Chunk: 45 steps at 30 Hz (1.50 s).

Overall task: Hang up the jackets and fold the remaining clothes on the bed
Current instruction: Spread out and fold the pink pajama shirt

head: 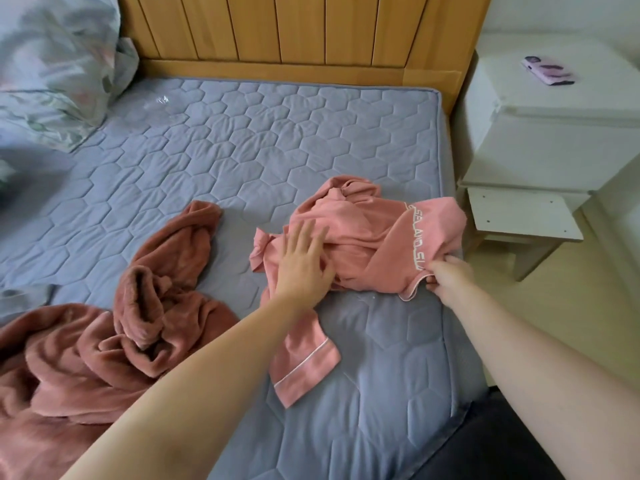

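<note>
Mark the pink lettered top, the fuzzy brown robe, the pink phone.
Pink lettered cotton top (367, 237), head view, crumpled middle.
Fuzzy brown fleece robe (69, 358), head view, bunched body.
Pink phone (549, 70), head view, case back.

Left hand presses pink garment; right hand pinches its edge.

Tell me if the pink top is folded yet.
Not folded. The pink top lies bunched and twisted; the left hand rests flat on it, the right hand pinches its hem.

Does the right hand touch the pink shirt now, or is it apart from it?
Touching. The head view shows the right hand pinching the hem of the pink shirt between thumb and fingers.
</note>
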Tool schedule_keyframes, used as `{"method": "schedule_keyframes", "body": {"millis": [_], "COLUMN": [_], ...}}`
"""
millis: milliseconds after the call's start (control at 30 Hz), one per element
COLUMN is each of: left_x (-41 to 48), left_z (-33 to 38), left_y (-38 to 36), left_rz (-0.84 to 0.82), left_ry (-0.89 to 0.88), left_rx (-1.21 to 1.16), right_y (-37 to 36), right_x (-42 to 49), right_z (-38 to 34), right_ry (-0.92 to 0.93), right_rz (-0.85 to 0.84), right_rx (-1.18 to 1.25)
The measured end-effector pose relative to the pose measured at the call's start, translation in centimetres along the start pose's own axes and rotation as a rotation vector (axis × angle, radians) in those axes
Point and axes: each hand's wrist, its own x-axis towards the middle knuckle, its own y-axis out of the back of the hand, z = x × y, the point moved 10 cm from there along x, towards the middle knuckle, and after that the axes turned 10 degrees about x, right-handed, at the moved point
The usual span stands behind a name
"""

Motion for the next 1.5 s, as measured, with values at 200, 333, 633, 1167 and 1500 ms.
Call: {"method": "schedule_keyframes", "body": {"millis": [200, 333, 633, 1167, 1500], "left_x": [-1.1, 0.5, 0.9, -4.5, -5.6], "left_z": [7.8, 7.0, -2.2, 2.9, 1.9], "left_y": [-3.5, -2.4, -1.6, -7.6, -8.6], "left_rz": [-0.339, -0.398, -0.372, -0.753, -0.758], "left_ry": [-0.163, 0.279, 0.614, 0.630, 0.889], "left_rx": [-0.237, -0.717, -0.545, -1.243, -1.343], "right_y": [-4.8, -7.5, -4.1, -7.3, 0.4], "right_x": [-5.1, -9.6, -5.4, -7.7, -3.6], "right_z": [-4.2, -9.0, -6.6, -1.6, -0.5], "right_ry": [0.127, 0.279, 0.246, 0.498, 0.088], "right_rz": [-0.216, -0.401, -0.214, -0.344, -0.028], "right_rx": [-0.051, 0.001, -0.274, -0.834, -0.488]}}
